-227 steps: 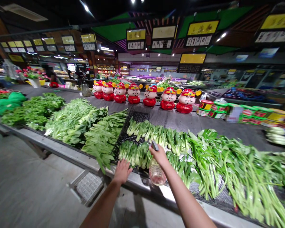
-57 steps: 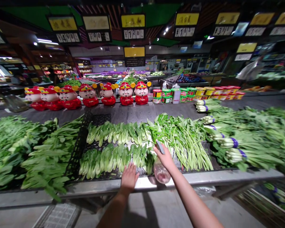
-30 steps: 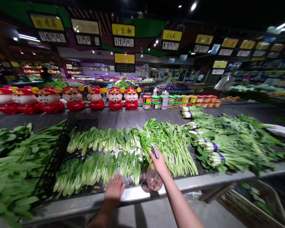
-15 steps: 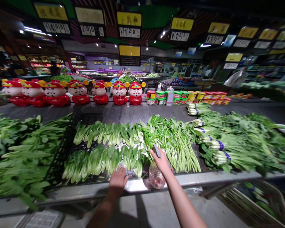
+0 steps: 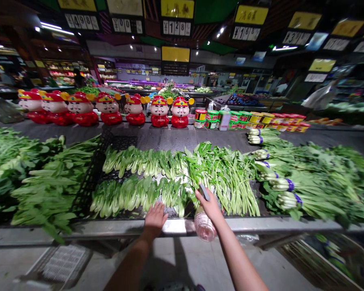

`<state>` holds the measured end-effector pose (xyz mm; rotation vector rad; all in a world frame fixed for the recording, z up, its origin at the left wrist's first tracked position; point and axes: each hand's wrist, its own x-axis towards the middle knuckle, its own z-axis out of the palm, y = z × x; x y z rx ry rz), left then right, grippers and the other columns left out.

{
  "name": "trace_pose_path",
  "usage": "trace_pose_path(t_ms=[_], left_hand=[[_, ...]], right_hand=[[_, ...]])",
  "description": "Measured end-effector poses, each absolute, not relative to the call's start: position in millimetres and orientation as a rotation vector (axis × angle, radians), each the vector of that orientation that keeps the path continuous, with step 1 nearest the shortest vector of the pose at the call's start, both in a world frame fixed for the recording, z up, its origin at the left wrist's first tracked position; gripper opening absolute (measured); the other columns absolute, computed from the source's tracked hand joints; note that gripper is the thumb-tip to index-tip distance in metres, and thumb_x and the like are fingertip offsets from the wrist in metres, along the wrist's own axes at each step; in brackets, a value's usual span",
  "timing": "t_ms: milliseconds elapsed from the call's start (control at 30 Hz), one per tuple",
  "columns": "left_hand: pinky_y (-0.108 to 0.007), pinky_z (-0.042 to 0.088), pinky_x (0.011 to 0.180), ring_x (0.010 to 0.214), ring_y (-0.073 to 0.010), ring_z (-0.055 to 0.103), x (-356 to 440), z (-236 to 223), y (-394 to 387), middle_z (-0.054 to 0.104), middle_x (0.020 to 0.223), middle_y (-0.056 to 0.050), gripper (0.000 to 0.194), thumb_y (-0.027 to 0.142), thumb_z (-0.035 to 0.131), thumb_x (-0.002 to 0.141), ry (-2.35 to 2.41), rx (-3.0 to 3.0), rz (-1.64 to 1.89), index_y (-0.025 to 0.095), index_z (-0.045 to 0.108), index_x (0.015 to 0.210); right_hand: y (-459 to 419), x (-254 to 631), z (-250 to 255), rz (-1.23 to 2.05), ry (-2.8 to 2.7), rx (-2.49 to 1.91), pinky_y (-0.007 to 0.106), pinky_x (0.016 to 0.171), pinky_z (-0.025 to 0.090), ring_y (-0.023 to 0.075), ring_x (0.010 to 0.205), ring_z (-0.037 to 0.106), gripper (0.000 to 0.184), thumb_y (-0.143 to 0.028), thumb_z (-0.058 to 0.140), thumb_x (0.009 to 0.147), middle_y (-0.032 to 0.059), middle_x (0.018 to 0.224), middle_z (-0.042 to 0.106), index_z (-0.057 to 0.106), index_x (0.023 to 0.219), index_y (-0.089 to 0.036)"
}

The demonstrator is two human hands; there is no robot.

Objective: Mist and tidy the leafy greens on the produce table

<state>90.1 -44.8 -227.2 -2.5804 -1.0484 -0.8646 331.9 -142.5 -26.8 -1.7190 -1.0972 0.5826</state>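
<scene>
My right hand [image 5: 210, 205] is wrapped round the neck of a spray bottle [image 5: 205, 227] with a grey head and a clear, pinkish ribbed body. The bottle hangs in front of the shelf's metal edge. My left hand [image 5: 154, 220] lies flat, fingers apart, at that edge, with its fingertips by the lower row of bok choy [image 5: 129, 197]. A second row of bok choy [image 5: 145, 161] lies behind it. Right of these rows, just beyond the bottle, spreads a heap of long-stemmed leafy greens [image 5: 230, 178].
Bundles with purple bands [image 5: 286, 184] lie at right, loose leafy greens [image 5: 48, 186] at left. Red figurines [image 5: 180, 115] and stacked tubs [image 5: 212, 119] line the back ledge. Price signs [image 5: 177, 18] hang overhead. Crates [image 5: 63, 262] stand below the metal edge [image 5: 115, 228].
The view has shifted, so the display sits further right and slightly higher in the picture. My right hand still holds the spray bottle, and my left hand stays by the lower bok choy row.
</scene>
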Motion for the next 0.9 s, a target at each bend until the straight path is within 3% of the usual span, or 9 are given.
trace_pose_path(t_ms=[167, 433, 600, 900], left_hand=[[-0.046, 0.045, 0.107, 0.13, -0.028, 0.055, 88, -208, -43, 0.062, 0.135, -0.01, 0.045, 0.04, 0.039, 0.098, -1.107, -2.743, -0.661, 0.018, 0.062, 0.13], [-0.052, 0.033, 0.116, 0.138, -0.0305, 0.045, 65, -192, -42, 0.056, 0.142, -0.015, 0.052, 0.04, 0.034, 0.097, -1.483, -2.626, -0.499, 0.011, 0.058, 0.134], [-0.053, 0.032, 0.116, 0.137, -0.0321, 0.045, 50, -202, -43, 0.057, 0.14, -0.017, 0.053, 0.042, 0.034, 0.097, -1.547, -2.588, -0.549, 0.011, 0.061, 0.131], [-0.053, 0.034, 0.114, 0.134, -0.0323, 0.049, 49, -212, -43, 0.059, 0.138, -0.015, 0.052, 0.04, 0.032, 0.097, -1.463, -2.558, -0.651, 0.012, 0.062, 0.131]], right_hand=[[-148, 330, -26, 0.637, -1.122, -1.709, 0.035, 0.068, 0.048, 0.0229, 0.074, 0.06, 0.047, -0.061, 0.058, 0.078, 0.006, 0.084, 0.066, 0.067, 0.098, -0.019], [-151, 319, -50, 0.698, -1.169, -1.727, 0.036, 0.067, 0.048, 0.0234, 0.069, 0.06, 0.044, -0.062, 0.056, 0.077, 0.005, 0.074, 0.066, 0.065, 0.082, -0.019], [-155, 312, -59, 0.654, -1.188, -1.759, 0.035, 0.066, 0.046, 0.0231, 0.068, 0.06, 0.041, -0.06, 0.055, 0.077, 0.0049, 0.072, 0.065, 0.063, 0.078, -0.02], [-154, 306, -53, 0.68, -1.208, -1.716, 0.036, 0.071, 0.048, 0.0238, 0.073, 0.062, 0.042, -0.059, 0.057, 0.077, 0.0051, 0.078, 0.067, 0.065, 0.087, -0.019]])
